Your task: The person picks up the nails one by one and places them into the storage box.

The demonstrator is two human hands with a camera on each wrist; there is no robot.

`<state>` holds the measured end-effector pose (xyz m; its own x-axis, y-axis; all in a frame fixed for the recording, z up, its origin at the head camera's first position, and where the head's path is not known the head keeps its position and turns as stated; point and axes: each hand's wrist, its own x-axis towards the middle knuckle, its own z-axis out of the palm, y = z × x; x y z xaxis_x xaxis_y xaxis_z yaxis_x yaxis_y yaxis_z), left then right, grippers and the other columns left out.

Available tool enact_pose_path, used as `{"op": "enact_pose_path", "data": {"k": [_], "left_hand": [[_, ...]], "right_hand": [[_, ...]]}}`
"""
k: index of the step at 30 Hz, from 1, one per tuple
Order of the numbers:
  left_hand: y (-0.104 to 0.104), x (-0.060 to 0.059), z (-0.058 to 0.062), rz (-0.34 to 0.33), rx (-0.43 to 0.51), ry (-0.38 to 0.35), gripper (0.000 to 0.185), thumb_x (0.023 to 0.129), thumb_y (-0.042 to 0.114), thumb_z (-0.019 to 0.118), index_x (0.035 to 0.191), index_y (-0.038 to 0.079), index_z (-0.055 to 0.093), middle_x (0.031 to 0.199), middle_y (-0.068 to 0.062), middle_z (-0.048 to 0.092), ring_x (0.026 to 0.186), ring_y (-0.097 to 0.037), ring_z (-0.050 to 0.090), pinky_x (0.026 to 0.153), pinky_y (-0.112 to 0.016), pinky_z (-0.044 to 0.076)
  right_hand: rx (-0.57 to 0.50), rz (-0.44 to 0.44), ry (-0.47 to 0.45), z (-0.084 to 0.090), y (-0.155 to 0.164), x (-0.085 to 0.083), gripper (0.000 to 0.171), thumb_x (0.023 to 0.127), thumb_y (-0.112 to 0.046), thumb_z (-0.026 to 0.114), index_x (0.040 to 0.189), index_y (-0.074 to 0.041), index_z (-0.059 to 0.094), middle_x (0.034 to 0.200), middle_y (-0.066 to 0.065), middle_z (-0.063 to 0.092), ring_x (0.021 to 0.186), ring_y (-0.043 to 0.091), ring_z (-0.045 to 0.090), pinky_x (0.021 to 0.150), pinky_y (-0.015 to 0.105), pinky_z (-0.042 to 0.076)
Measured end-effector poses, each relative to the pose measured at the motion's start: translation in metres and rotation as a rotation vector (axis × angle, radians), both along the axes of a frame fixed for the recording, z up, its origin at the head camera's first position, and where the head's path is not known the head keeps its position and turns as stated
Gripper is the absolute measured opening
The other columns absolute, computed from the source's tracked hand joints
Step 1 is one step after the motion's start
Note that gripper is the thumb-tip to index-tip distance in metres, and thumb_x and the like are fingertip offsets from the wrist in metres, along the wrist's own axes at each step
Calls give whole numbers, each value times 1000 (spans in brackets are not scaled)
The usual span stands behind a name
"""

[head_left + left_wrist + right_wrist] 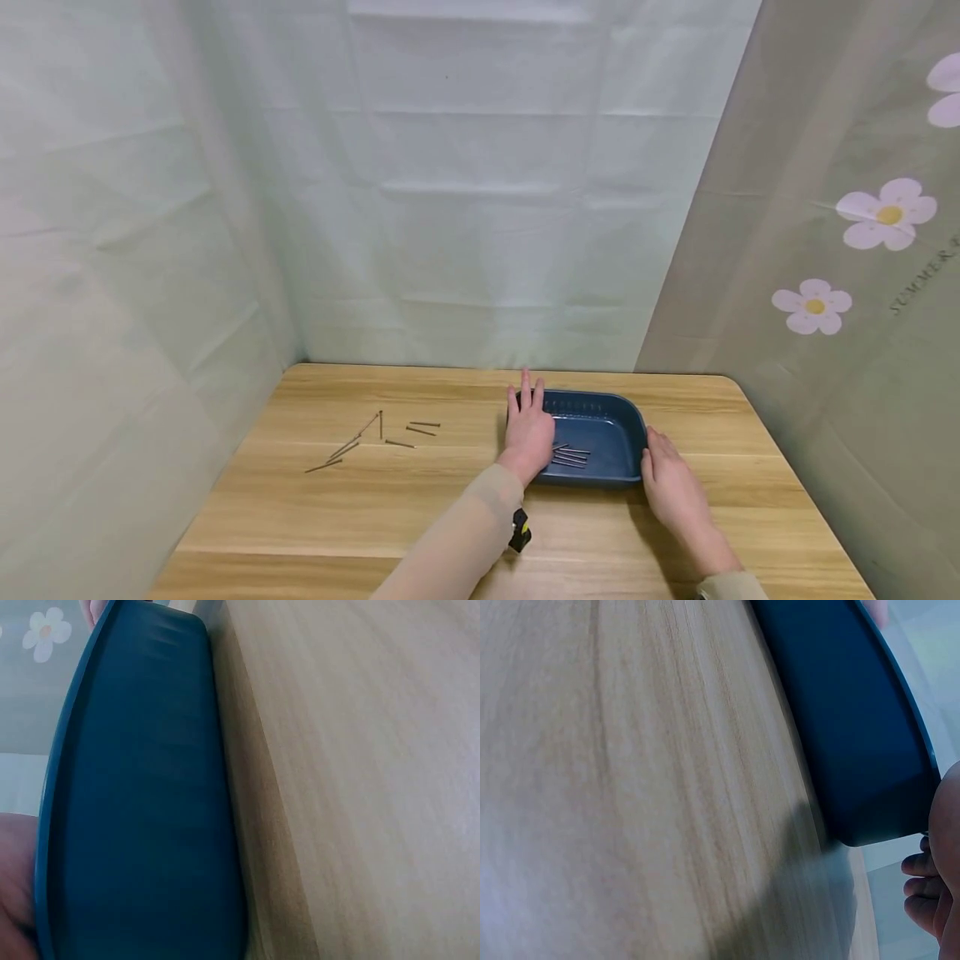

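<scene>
A dark blue rectangular tray [600,482] rests on the wooden table, with several metal nails [572,458] lying in its left part. Over the tray's left end lies my left hand [529,435], its fingers straight and spread toward the back. My right hand [673,483] touches the outside of the right end, fingers extended along the wall. In the left wrist view the tray's front wall [142,787] fills the middle. From the right wrist, the same wall [855,720] shows, with my right fingers [921,889] beside its corner.
Several loose nails [345,448] lie scattered on the left half of the table [315,517]. Pale cloth [480,250] hangs behind and at the sides, with printed flowers [814,307] at right. A small black and yellow object [520,530] is by my left wrist.
</scene>
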<state>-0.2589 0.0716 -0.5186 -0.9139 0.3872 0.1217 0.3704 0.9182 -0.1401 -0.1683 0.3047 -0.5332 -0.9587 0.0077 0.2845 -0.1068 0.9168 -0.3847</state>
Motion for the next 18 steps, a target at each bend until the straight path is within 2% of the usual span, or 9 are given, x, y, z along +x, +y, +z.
{"op": "enact_pose_path", "data": {"k": [4, 12, 18], "left_hand": [[0, -2, -3, 3, 9, -2, 22, 92, 29, 83, 72, 23, 75, 174, -16, 28, 162, -49, 1, 126, -65, 20], [-4, 0, 1, 5, 60, 13, 21, 91, 29, 83, 73, 21, 76, 174, -15, 28, 162, -49, 0, 127, -63, 20], [-16, 3, 10, -22, 224, 47, 24, 95, 29, 80, 73, 22, 76, 175, -14, 27, 163, -46, 2, 127, -63, 20]], "right_hand": [[-2, 1, 18, -1, -1, -1, 48, 111, -12, 48, 150, 17, 47, 151, 37, 51, 141, 55, 49, 115, 66, 40], [4, -1, 9, -1, -1, -1, 48, 111, -12, 47, 151, 16, 46, 152, 37, 51, 142, 54, 48, 115, 65, 40], [4, -7, -7, 0, -1, 0, 49, 112, -12, 46, 151, 16, 45, 152, 37, 49, 142, 55, 48, 115, 66, 40]]}}
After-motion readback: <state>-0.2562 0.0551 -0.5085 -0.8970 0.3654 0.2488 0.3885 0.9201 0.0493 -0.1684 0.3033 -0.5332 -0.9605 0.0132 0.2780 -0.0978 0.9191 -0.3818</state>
